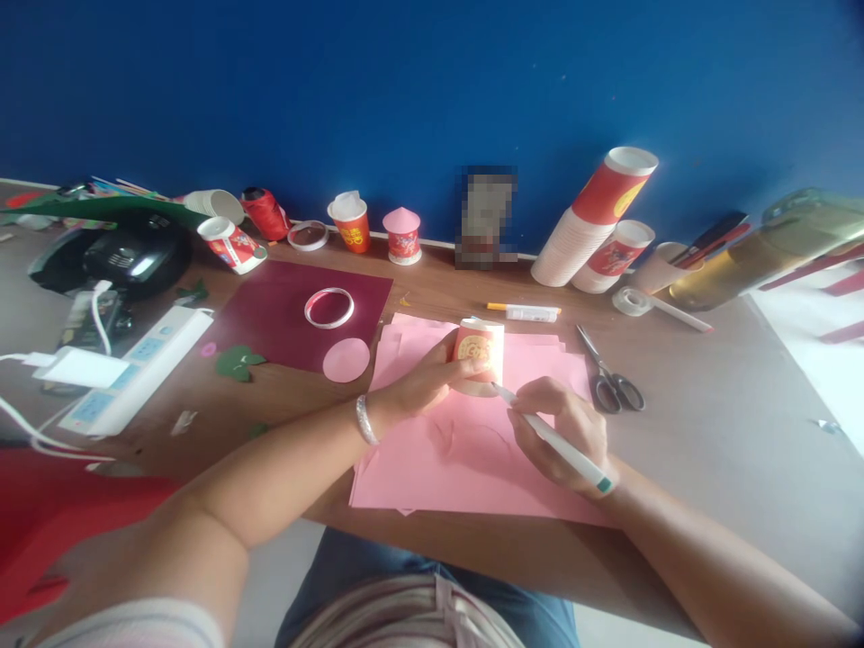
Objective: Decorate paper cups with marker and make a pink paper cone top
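Note:
My left hand (442, 373) is wrapped round a red and white paper cup (478, 346) with gold print, over a stack of pink paper sheets (405, 477). In my right hand (563, 427) is a white pen (563, 448) with a green end, its tip at the lower right edge of the cup. Faint curved lines show on the top sheet below the cup. A pair of scissors (611, 382) lies right of the paper. Above the sheets rests a white marker (532, 312) with an orange end.
Left are a maroon sheet (270, 315), a cut cup ring (328, 308), a pink paper disc (346, 360) and a power strip (139, 369). Along the blue wall stand a cone-topped cup (403, 236), an orange cup (349, 225) and a leaning cup stack (594, 216). A tape roll (633, 301) sits right.

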The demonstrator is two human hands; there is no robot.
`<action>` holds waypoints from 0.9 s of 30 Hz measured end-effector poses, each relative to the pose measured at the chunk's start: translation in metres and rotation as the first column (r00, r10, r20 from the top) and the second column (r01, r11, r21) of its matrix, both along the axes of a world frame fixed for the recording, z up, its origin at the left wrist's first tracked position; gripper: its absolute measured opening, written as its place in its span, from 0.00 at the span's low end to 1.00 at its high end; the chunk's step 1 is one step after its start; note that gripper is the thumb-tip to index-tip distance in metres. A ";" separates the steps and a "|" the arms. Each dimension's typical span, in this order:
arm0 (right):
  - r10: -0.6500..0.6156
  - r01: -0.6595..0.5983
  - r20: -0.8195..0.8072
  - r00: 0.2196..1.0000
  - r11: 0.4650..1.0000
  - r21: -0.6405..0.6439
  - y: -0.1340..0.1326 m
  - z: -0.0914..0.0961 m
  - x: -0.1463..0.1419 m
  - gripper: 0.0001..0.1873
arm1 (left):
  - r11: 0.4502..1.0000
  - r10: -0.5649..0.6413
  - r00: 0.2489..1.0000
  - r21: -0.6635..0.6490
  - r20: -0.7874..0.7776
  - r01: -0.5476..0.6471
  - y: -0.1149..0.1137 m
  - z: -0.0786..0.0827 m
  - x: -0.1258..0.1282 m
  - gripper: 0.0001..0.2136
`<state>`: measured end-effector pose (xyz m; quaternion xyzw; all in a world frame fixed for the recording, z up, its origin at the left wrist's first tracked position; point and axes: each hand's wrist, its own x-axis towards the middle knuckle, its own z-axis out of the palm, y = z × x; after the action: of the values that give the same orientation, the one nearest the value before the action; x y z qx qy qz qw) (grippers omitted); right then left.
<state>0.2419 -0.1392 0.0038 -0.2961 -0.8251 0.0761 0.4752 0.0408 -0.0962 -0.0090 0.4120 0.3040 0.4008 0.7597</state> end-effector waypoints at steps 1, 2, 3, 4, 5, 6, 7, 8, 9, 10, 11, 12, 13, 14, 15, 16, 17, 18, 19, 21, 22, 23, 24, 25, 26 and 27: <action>-0.003 0.003 0.001 1.000 1.000 -0.001 0.000 0.000 0.000 0.13 | 1.000 0.002 1.000 0.000 0.001 -0.002 0.000 0.000 0.000 0.22; -0.005 0.005 0.003 1.000 1.000 -0.003 0.001 -0.001 0.000 0.13 | 1.000 0.004 1.000 0.004 0.002 -0.004 0.000 0.000 0.000 0.22; -0.004 0.004 0.005 1.000 1.000 -0.003 0.001 -0.001 0.000 0.13 | 1.000 0.004 1.000 0.008 0.002 -0.004 0.000 0.000 0.000 0.21; -0.001 0.001 0.008 1.000 1.000 0.001 0.001 -0.001 -0.001 0.13 | 1.000 0.002 1.000 0.011 -0.001 -0.002 0.000 0.000 0.000 0.21; 0.004 -0.005 0.012 1.000 1.000 0.007 0.001 -0.001 -0.001 0.14 | 1.000 0.000 1.000 0.012 -0.004 0.000 0.000 0.001 0.000 0.21; 0.007 -0.007 0.015 1.000 1.000 0.011 0.001 -0.001 -0.001 0.14 | 1.000 0.000 1.000 0.011 -0.009 0.000 0.000 0.002 0.000 0.20; 0.009 -0.009 0.016 1.000 1.000 0.016 0.001 -0.001 -0.001 0.13 | 1.000 0.002 1.000 0.011 -0.013 -0.002 0.000 0.003 0.000 0.20; 0.011 -0.011 0.015 1.000 1.000 0.022 0.001 -0.001 -0.001 0.13 | 1.000 0.000 1.000 0.011 -0.016 0.000 0.000 0.004 0.000 0.19; 0.013 -0.013 0.015 1.000 1.000 0.028 0.001 -0.001 -0.001 0.13 | 1.000 -0.003 1.000 0.013 -0.015 0.004 0.000 0.005 0.000 0.19; 0.016 -0.016 0.015 1.000 0.999 0.032 0.002 -0.001 -0.001 0.13 | 1.000 -0.009 1.000 0.018 -0.013 0.009 0.000 0.005 0.000 0.19; 0.019 -0.020 0.015 1.000 0.999 0.036 0.002 -0.001 -0.001 0.13 | 1.000 -0.018 1.000 0.022 -0.011 0.018 0.000 0.005 0.000 0.18; 0.024 -0.024 0.015 1.000 0.999 0.037 0.002 -0.001 -0.001 0.13 | 0.999 -0.025 1.000 0.024 -0.010 0.025 0.000 0.005 0.000 0.18; 0.028 -0.029 0.016 0.999 0.999 0.037 0.002 -0.001 -0.001 0.13 | 0.999 -0.031 0.999 0.025 -0.010 0.031 0.000 0.005 0.000 0.18; 0.029 -0.030 0.016 0.999 0.999 0.035 0.002 -0.001 0.000 0.13 | 0.999 -0.029 0.999 0.026 -0.012 0.030 0.000 0.005 0.000 0.18; 0.027 -0.027 0.018 0.999 0.999 0.030 0.002 0.000 0.000 0.13 | 0.999 -0.023 1.000 0.027 -0.015 0.023 0.000 0.004 0.000 0.18; 0.024 -0.025 0.019 1.000 0.999 0.028 0.002 0.000 0.000 0.13 | 0.999 -0.018 1.000 0.029 -0.018 0.018 0.000 0.003 0.000 0.18; 0.022 -0.022 0.021 1.000 0.999 0.026 0.002 0.000 0.000 0.13 | 0.999 -0.012 1.000 0.033 -0.020 0.012 0.000 0.003 0.000 0.18; 0.021 -0.021 0.023 1.000 0.999 0.027 0.002 0.000 0.000 0.12 | 0.999 -0.007 1.000 0.035 -0.021 0.008 0.000 0.002 0.000 0.19; 0.023 -0.023 0.024 0.999 0.999 0.028 0.002 0.000 0.000 0.12 | 0.999 -0.004 1.000 0.037 -0.022 0.005 0.000 0.002 0.000 0.19; 0.031 -0.032 0.033 0.999 0.999 0.028 0.002 0.001 -0.001 0.12 | 0.999 -0.005 1.000 0.038 -0.023 0.006 0.000 0.001 0.000 0.19; 0.034 -0.035 0.039 0.999 0.999 0.028 0.002 0.001 -0.001 0.12 | 0.999 -0.006 1.000 0.041 -0.024 0.007 0.000 0.001 -0.001 0.19; 0.036 -0.037 0.044 0.998 0.999 0.028 0.002 0.001 -0.001 0.12 | 0.999 -0.007 1.000 0.045 -0.027 0.008 0.000 0.001 -0.001 0.18; 0.038 -0.040 0.049 0.998 0.999 0.029 0.003 0.001 -0.001 0.12 | 0.999 -0.008 1.000 0.050 -0.030 0.009 0.000 0.001 -0.001 0.18; 0.041 -0.042 0.052 0.998 0.999 0.030 0.003 0.001 -0.002 0.12 | 0.998 -0.007 0.999 0.055 -0.035 0.009 0.000 0.000 -0.001 0.18; 0.043 -0.044 0.053 0.998 0.999 0.029 0.003 0.001 -0.002 0.12 | 0.998 -0.006 0.999 0.058 -0.039 0.008 0.000 0.000 -0.001 0.18; 0.045 -0.046 0.053 0.998 0.999 0.028 0.003 0.002 -0.002 0.12 | 0.998 -0.002 0.999 0.059 -0.042 0.004 0.000 0.000 -0.001 0.18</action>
<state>0.2400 -0.1365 0.0055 -0.2721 -0.8448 0.0671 0.4558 0.0394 -0.0959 -0.0091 0.4432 0.3073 0.3998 0.7411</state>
